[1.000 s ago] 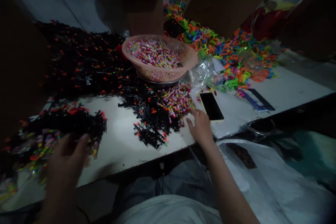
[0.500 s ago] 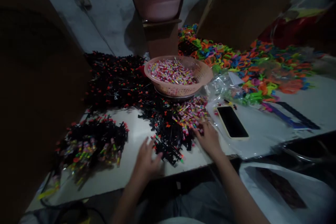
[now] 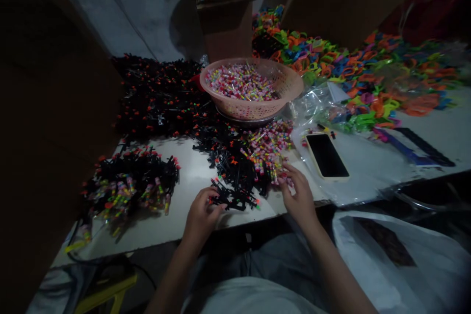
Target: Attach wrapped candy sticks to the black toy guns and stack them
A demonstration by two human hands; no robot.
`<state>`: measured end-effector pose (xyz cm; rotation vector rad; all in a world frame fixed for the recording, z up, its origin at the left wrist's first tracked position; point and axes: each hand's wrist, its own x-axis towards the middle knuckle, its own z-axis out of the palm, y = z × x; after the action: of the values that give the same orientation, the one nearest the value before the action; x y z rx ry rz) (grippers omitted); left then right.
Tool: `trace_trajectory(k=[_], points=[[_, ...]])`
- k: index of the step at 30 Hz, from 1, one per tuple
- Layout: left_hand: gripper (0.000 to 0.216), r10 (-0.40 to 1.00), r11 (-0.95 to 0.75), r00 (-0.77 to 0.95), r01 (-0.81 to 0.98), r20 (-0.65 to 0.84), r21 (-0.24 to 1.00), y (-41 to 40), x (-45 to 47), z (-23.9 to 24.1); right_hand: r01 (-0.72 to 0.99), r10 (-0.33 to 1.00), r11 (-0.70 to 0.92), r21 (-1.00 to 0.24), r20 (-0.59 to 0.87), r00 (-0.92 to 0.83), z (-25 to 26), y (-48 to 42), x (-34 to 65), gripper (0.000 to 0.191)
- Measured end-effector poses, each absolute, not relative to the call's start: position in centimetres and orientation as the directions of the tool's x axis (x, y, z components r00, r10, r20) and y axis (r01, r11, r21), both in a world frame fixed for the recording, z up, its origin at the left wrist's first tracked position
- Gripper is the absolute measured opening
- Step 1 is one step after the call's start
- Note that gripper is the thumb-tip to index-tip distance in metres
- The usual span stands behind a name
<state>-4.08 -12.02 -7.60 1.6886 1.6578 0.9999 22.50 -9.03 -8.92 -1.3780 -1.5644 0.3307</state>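
My left hand (image 3: 201, 215) rests at the near edge of the white table (image 3: 191, 182), its fingers pinched on a small black plastic piece (image 3: 221, 198) from the black pile (image 3: 235, 171). To the right, my right hand (image 3: 299, 195) curls its fingers over small pink-wrapped candies (image 3: 268, 149) scattered beside that pile; what it grips is too small to name. A pink basket (image 3: 285, 93) heaped with the same candies stands just behind.
A phone (image 3: 327, 155) lies face up right of my right hand. Assembled black pieces with candy sit in a heap (image 3: 128, 184) at left. Bright plastic shapes (image 3: 368, 73) cover the far right. A white bag (image 3: 397, 260) hangs at lower right.
My left hand came from the left heap to the black pile and closed on a piece. My right hand stayed by the candies, fingers curling. The view shifted.
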Motion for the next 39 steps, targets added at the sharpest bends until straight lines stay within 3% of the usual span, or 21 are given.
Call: trace_trajectory(k=[3, 7, 11, 14, 16, 19, 24, 32, 39], points=[[0.019, 0.994, 0.077, -0.105, 0.447, -0.033, 0.891, -12.9, -3.5, -6.1, 0.503, 0.943, 0.283, -0.817, 0.333, 0.012, -7.1, -11.9, 20.4, 0.020], [0.028, 0.971, 0.226, -0.099, 0.096, -0.216, 0.969, -14.1, -2.5, -4.4, 0.362, 0.984, 0.173, -0.916, 0.142, -0.111, -6.3, -15.0, 17.3, 0.030], [0.036, 0.924, 0.377, -0.032, -0.107, -0.382, 0.920, -15.1, -1.3, -4.6, 0.136, 0.996, 0.011, -0.991, -0.001, -0.089, -6.7, -15.5, 16.2, 0.019], [0.050, 0.870, 0.473, -0.007, -0.272, -0.493, 0.838, -15.9, 0.0, -5.6, -0.062, 0.998, -0.059, -0.996, -0.057, -0.034, -6.7, -15.2, 16.0, 0.025], [0.055, 0.857, 0.472, 0.000, -0.398, -0.515, 0.786, -16.7, 1.2, -6.0, -0.153, 0.997, -0.082, -0.985, -0.080, -0.017, -6.5, -15.3, 15.6, 0.028], [0.046, 0.856, 0.455, 0.007, -0.486, -0.517, 0.746, -17.7, 2.9, -5.6, -0.216, 0.996, -0.058, -0.975, -0.040, -0.086, -6.2, -16.2, 14.8, 0.033], [0.038, 0.817, 0.457, -0.100, -0.487, -0.567, 0.744, -17.9, 3.3, -4.2, -0.042, 0.949, 0.069, -0.997, 0.079, -0.304, -6.1, -17.3, 14.8, 0.038], [0.043, 0.864, 0.400, -0.139, -0.396, -0.485, 0.826, -17.4, 2.3, -3.8, 0.262, 0.972, 0.150, -0.953, 0.094, -0.213, -5.5, -17.1, 15.9, 0.012], [0.041, 0.866, 0.430, -0.126, -0.306, -0.484, 0.849, -17.3, 2.0, -3.4, 0.307, 0.975, 0.208, -0.929, 0.173, -0.138, -5.2, -17.4, 15.9, 0.012]])
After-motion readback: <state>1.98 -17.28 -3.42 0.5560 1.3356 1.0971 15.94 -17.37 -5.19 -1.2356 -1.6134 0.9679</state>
